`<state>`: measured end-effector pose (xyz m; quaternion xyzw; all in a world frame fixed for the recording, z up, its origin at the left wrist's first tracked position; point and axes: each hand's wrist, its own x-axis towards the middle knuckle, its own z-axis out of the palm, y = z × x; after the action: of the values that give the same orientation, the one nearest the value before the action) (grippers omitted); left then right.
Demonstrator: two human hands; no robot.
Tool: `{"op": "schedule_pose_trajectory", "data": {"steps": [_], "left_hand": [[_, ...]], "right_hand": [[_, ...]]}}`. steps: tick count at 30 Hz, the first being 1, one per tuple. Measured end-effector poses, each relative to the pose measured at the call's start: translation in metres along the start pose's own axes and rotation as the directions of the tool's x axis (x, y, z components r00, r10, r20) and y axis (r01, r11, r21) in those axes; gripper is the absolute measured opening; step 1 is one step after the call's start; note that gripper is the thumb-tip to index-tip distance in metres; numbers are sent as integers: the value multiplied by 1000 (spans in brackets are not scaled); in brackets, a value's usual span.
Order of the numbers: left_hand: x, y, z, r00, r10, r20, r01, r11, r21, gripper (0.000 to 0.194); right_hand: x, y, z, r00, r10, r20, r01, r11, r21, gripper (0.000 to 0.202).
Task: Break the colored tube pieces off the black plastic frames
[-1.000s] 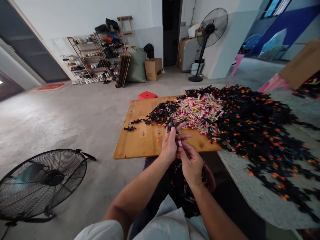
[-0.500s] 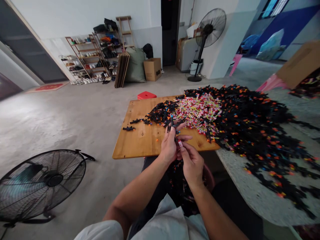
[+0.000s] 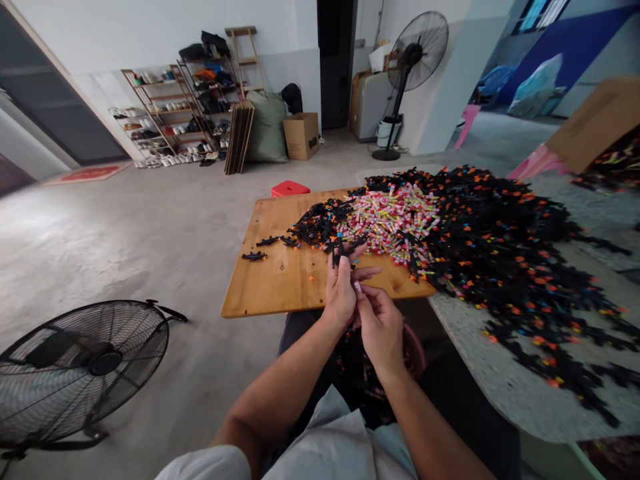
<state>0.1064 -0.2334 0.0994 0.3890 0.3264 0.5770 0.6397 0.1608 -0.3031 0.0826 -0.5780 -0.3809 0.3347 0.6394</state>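
My left hand (image 3: 341, 300) is closed round a black toy gun (image 3: 340, 247) with a blue tip, which points up and away from me. Close against it, my right hand (image 3: 384, 333) pinches a small pink-and-white tube (image 3: 357, 287) between thumb and fingers. The gun's lower end is hidden by my hands, so I cannot tell whether the tube touches it. Just beyond lies a heap of pink, white and yellow tubes (image 3: 395, 217). Several loose toy guns (image 3: 254, 256) rest on the wooden board (image 3: 275, 290), left of my hands.
A large pile of black toy guns with orange tips (image 3: 505, 220) spreads over the stone-like table (image 3: 465, 340) at right. Below my hands a pink tub (image 3: 416, 347) holds more black pieces. A floor fan (image 3: 105, 363) stands at left, a red stool (image 3: 290, 189) behind the board.
My right hand has brought the tube slightly nearer my left palm. The toy gun stays in my left hand. The whole view has shifted a little.
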Motion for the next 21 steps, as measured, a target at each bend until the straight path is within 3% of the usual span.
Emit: {"op": "schedule_pose_trajectory", "data": {"steps": [6, 11, 15, 18, 21], "left_hand": [[-1, -3, 0, 997, -72, 27, 74, 995, -61, 46], [4, -5, 2, 984, -169, 56, 173, 980, -98, 53], [10, -9, -8, 920, -286, 269, 335, 928, -162, 65], [9, -13, -22, 872, -238, 428, 354, 911, -214, 64], [4, -17, -35, 841, -226, 491, 360, 912, -196, 63]], "right_hand": [[4, 4, -6, 980, 113, 163, -144, 969, 198, 35], [13, 8, -8, 976, 125, 180, -176, 936, 304, 33], [22, 5, -15, 956, 216, 198, -286, 830, 479, 29], [23, 3, -22, 927, 296, 230, -374, 760, 531, 27], [20, 4, -26, 912, 314, 265, -410, 734, 542, 25]]}}
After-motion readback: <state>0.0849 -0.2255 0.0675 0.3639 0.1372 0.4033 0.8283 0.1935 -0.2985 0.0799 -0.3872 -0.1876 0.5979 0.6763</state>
